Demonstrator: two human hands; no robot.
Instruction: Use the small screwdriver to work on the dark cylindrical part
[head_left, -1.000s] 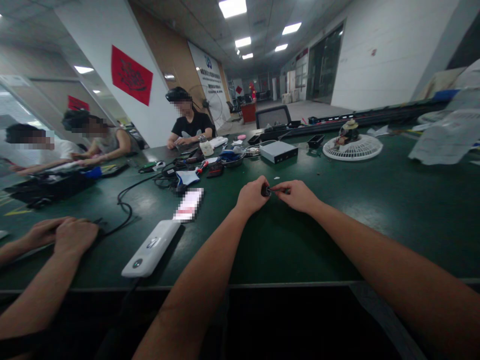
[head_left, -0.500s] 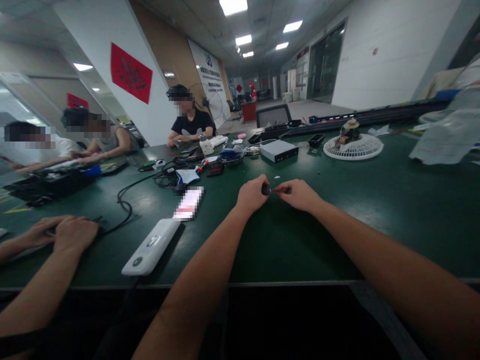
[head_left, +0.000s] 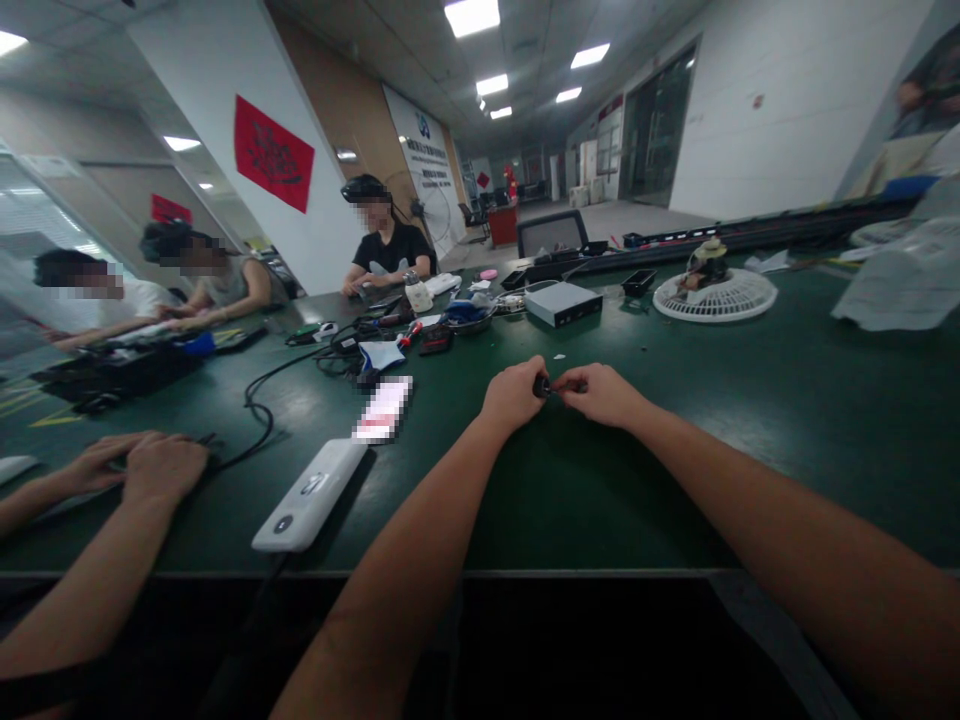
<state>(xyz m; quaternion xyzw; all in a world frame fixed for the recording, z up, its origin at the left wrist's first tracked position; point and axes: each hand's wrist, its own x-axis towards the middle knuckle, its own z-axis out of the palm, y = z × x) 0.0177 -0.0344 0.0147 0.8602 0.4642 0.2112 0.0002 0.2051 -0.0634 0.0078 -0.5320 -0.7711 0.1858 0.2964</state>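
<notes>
My left hand (head_left: pixel 514 395) and my right hand (head_left: pixel 601 395) meet above the green workbench (head_left: pixel 660 490), their fingers pinched together. Between them is a small dark part (head_left: pixel 541 386) with a thin metal piece (head_left: pixel 566 386) running toward my right fingers. Its exact kind is too small to tell, and my fingers hide part of it. To the left of my hands lie a white flat device (head_left: pixel 311 495) and a pixelated phone (head_left: pixel 382 410). A co-worker's hands (head_left: pixel 142 465) rest at the left on a dark cable.
Tangled black cables (head_left: pixel 337 345) and small tools lie farther up the bench, with a metal bowl (head_left: pixel 469 318), a grey metal box (head_left: pixel 562 304) and a round white grille (head_left: pixel 712 297) beyond. Several co-workers (head_left: pixel 386 235) sit along the far left.
My hands stay together on the small part, sitting slightly lower in view. The whole scene has shifted a little to the right as my head moved.
</notes>
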